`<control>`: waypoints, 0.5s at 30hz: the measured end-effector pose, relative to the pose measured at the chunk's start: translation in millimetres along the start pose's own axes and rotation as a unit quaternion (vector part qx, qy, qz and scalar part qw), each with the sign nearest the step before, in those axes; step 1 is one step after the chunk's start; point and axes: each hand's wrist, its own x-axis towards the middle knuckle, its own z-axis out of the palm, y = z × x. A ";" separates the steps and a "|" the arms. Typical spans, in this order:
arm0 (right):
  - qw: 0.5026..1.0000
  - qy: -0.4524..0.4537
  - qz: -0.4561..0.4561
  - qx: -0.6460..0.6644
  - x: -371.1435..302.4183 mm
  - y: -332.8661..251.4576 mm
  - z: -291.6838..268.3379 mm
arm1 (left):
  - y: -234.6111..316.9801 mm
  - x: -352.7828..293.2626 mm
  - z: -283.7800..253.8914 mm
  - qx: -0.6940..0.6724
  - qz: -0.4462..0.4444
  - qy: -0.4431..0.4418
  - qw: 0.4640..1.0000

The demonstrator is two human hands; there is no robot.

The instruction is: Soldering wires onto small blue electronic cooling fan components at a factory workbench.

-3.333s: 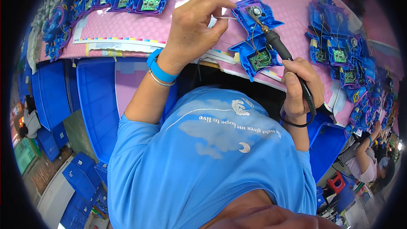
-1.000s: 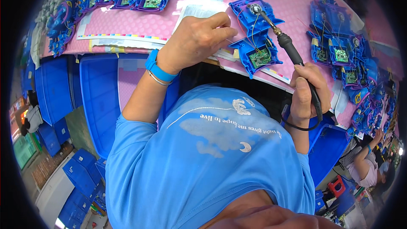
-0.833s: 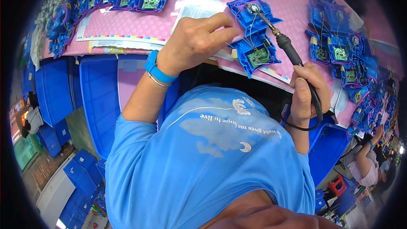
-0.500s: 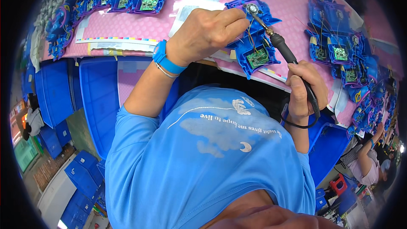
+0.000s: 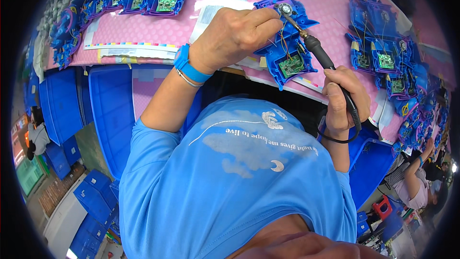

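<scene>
My right hand (image 5: 346, 97) grips a soldering iron (image 5: 320, 53) by its black handle, and the iron's tip rests at a round metal part, likely a small speaker (image 5: 285, 9). That part sits in the upper end of a blue plastic shell (image 5: 302, 17). Below it in the same assembly lies a green circuit board (image 5: 291, 64), with thin wires running up from it. My left hand (image 5: 238, 34) is closed in a pinch at the left side of the shell, beside the round part. What its fingertips hold is hidden.
More blue shells with boards and wires stand in a row at the upper left (image 5: 166, 4), and others are heaped on the right (image 5: 385, 61). A pink patterned sheet (image 5: 143, 31) covers the table. Blue bins (image 5: 112, 120) stand below its edge. Another person (image 5: 416, 182) sits at the far right.
Almost nothing differs. Both hands, the soldering iron and the shell keep their places, with only a very slight shift of the left hand.
</scene>
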 end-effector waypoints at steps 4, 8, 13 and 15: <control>1.000 -0.002 0.001 0.009 -1.0 -1.5 -1.7 | 1.0 0.6 -0.3 -0.002 -0.008 -0.007 1.000; 1.000 0.016 -0.011 0.017 -2.0 -2.7 -3.3 | 2.5 -1.5 -4.9 0.015 -0.021 -0.053 0.998; 1.000 0.002 -0.011 0.013 -2.8 -2.6 -6.0 | 3.0 -1.4 -4.7 0.017 -0.034 -0.066 0.997; 1.000 -0.002 -0.014 0.011 -3.3 -2.5 -6.3 | 3.0 -1.1 -4.5 0.011 -0.035 -0.060 0.998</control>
